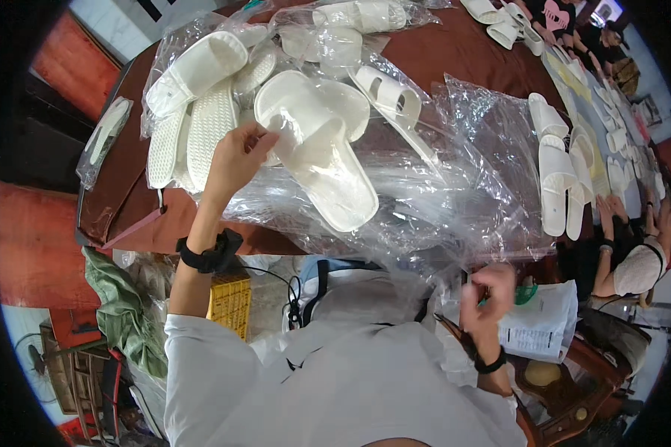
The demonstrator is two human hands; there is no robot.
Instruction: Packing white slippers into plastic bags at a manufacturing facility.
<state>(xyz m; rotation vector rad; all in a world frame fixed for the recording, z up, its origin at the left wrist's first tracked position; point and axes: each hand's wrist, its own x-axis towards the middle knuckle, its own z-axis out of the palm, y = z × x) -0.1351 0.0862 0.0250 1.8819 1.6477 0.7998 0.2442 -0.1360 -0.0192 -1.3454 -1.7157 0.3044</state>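
My left hand [235,162] reaches over the table with its fingers pinched at the edge of a white slipper [328,167], which lies over other slippers in glossy clear plastic. Below the table's front edge, my right hand [489,299] is curled and smeared by motion; whether it holds anything cannot be made out. Clear plastic bags [440,197] spread between the hands and run down toward the right one. Left of the pile, a white slipper in plastic [197,73] rests on textured white soles [212,130]. A single slipper [395,104] tilts at the right of the pile.
The table has a brown cover [462,56]. Pairs of white slippers [558,175] stand along its right side, and a wrapped one [106,138] lies at the left corner. Below are a yellow crate [230,304] and a green sack [123,313]. Another person's arms [611,231] reach in at the right.
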